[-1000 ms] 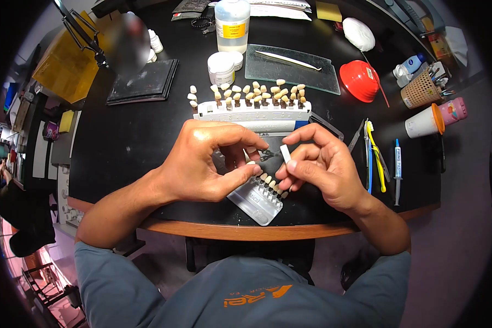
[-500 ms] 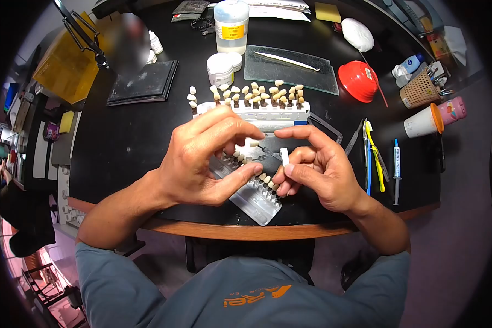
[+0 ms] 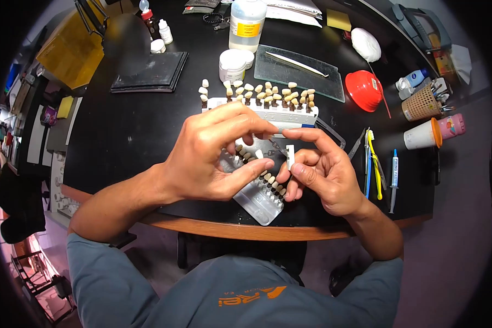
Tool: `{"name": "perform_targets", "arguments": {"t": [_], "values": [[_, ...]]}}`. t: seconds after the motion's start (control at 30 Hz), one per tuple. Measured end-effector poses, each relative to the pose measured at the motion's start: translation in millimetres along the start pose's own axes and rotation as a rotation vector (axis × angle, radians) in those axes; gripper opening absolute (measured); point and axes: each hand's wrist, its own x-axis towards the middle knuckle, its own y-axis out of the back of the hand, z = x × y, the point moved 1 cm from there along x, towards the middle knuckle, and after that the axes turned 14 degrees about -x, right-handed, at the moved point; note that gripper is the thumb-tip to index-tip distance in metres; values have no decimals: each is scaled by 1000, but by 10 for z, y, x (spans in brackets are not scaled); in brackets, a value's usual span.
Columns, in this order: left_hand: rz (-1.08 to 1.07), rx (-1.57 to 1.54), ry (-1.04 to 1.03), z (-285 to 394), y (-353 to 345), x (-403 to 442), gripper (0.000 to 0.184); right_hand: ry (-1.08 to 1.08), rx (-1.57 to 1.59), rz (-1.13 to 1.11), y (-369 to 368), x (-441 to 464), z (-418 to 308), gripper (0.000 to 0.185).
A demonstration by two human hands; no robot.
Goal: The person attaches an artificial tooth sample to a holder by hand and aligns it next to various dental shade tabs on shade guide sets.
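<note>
My right hand (image 3: 333,180) pinches a small white plastic tab (image 3: 290,157) between thumb and fingers, its index finger stretched out toward my left. A thin dark metal stem (image 3: 277,146) runs from this tab toward my left hand (image 3: 216,147). Thumb and index finger of my left hand are apart, the index tip close to the stem's upper end; whether they touch, I cannot tell. Just above the left thumb shows a tooth-shaped shade sample (image 3: 259,154). Below both hands lies a clear tray (image 3: 259,208) with a row of tooth samples, partly hidden.
Behind my hands, a white shade-guide holder (image 3: 268,113) carries several tooth samples. Farther back are white jars (image 3: 232,66), a large bottle (image 3: 247,27) and a glass slab (image 3: 300,71). To the right are a red bowl (image 3: 363,90), a yellow brush (image 3: 376,164) and a syringe (image 3: 394,180).
The view has shifted slightly. The white tab has turned and shows a marked face. My left fingers have come nearer my right index fingertip.
</note>
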Motion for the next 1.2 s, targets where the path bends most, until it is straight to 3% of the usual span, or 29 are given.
{"name": "perform_targets", "arguments": {"t": [0.4, 0.8, 1.2], "values": [[33, -135, 7, -31, 5, -38, 34, -104, 352, -101, 83, 39, 61, 45], [72, -193, 51, -66, 8, -42, 19, -122, 431, -143, 85, 53, 78, 43], [68, -218, 41, -50, 6, -31, 16, -136, 389, -164, 91, 53, 75, 42]]}}
